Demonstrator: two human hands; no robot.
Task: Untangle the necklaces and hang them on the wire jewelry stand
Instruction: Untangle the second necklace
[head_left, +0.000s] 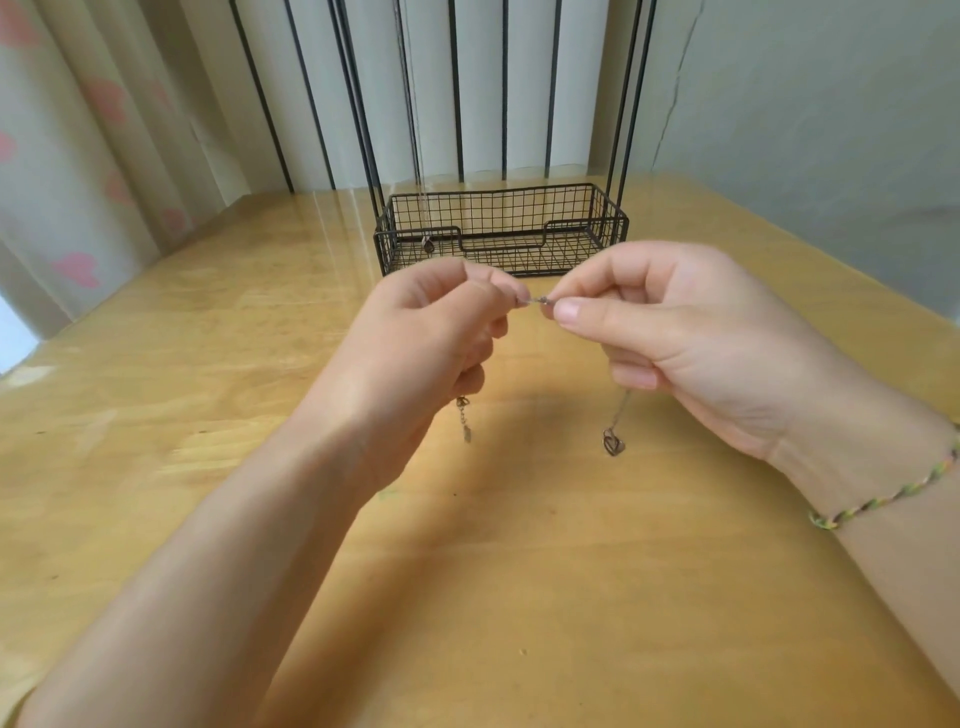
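My left hand and my right hand meet above the table, both pinching a thin necklace at its clasp between thumb and forefinger. A short extender chain dangles below my left hand. A heart pendant hangs on the chain below my right hand. The black wire jewelry stand rises just behind my hands, with a mesh basket at its base. Another necklace hangs from it on the left, its pendant down by the basket's front.
The wooden table has a glossy top. Its back edge meets a curtain on the left and a pale wall on the right. A braided bracelet circles my right wrist.
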